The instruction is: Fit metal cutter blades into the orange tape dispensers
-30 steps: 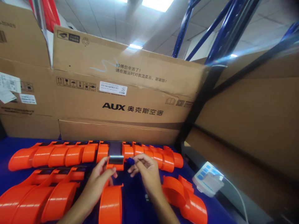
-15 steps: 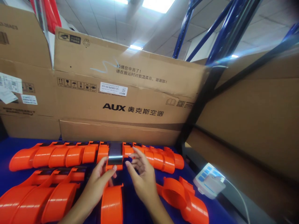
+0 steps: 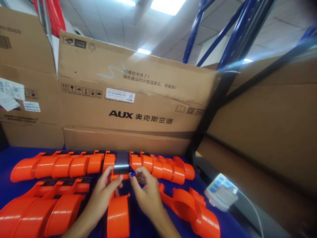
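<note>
Around the near end of an orange tape dispenser (image 3: 122, 177), my left hand (image 3: 107, 185) is closed, thumb at its front edge. A dark plate with a toothed metal edge (image 3: 122, 167) tops this dispenser. My right hand (image 3: 146, 185) pinches a small dark-blue piece (image 3: 132, 171) between thumb and fingers, at the dispenser's right side. Whether the piece touches the dispenser is hard to make out. Below my left hand stands an orange curved part (image 3: 118, 216), perhaps belonging to the held dispenser; my fingers hide the link.
Several orange dispensers (image 3: 44, 165) stand in a row at the back of the blue surface (image 3: 99, 228). More lie at front left (image 3: 61, 215) and front right (image 3: 206, 221). Cardboard (image 3: 138, 132) walls the back. A white power strip (image 3: 220, 193) with a cable is on the right.
My right hand has moved left and slightly down, bringing the blue piece up to the dispenser's side. Its fingers have curled in more. My left hand has barely moved.
</note>
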Available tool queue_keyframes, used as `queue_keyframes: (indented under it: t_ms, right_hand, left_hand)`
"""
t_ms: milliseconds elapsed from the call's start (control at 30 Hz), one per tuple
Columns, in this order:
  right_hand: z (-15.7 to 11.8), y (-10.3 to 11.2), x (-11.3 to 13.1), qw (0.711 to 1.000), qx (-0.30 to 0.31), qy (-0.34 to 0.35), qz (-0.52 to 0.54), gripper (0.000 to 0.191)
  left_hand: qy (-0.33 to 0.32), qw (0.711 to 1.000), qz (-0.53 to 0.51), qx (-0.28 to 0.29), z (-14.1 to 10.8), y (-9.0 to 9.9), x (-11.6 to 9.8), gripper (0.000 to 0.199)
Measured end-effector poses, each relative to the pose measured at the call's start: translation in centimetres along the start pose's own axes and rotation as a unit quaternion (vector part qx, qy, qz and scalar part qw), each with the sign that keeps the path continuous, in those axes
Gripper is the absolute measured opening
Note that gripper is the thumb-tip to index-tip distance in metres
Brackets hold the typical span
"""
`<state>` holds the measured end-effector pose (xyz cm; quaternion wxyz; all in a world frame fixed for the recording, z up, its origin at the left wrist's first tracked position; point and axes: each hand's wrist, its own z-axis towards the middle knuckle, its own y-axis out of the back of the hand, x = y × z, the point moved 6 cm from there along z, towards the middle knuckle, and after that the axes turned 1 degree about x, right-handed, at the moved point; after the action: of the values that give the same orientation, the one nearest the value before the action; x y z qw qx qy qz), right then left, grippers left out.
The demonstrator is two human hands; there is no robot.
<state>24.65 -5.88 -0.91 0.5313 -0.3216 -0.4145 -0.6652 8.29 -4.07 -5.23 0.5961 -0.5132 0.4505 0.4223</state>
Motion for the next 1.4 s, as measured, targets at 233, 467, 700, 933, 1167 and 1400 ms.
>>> queue_keyframes:
  t_ms: [233, 467, 700, 933, 1167, 1400]
  right_hand:
    - [-0.3, 0.4, 2.2, 0.987, 0.017, 0.076, -0.141, 0.014]
    - [-0.4, 0.3, 2.5, 0.975, 0.039, 0.113, -0.187, 0.019]
    - [-0.4, 0.0, 2.0, 0.972, 0.082, 0.108, -0.194, 0.018]
    - [-0.1, 1.3, 2.5, 0.99, 0.058, 0.082, -0.094, 0.02]
    - [0.4, 0.9, 1.2, 0.972, 0.128, -0.061, 0.186, 0.043]
    - [0.2, 0.6, 0.7, 0.973, 0.137, -0.077, 0.169, 0.035]
  left_hand:
    - [-0.006, 1.0, -0.001, 0.003, -0.2, -0.2, -0.1, 0.046]
    - [-0.008, 1.0, -0.006, 0.005, -0.5, -0.5, -0.1, 0.047]
    - [-0.018, 1.0, -0.019, 0.0, -0.6, -0.8, -0.1, 0.044]
    - [0.008, 0.997, -0.062, 0.034, -0.7, -1.1, -0.9, 0.033]
    - [0.05, 0.985, -0.136, 0.094, -2.0, -2.6, -1.5, 0.065]
    - [0.09, 0.968, -0.15, 0.178, -3.7, -4.2, -2.3, 0.071]
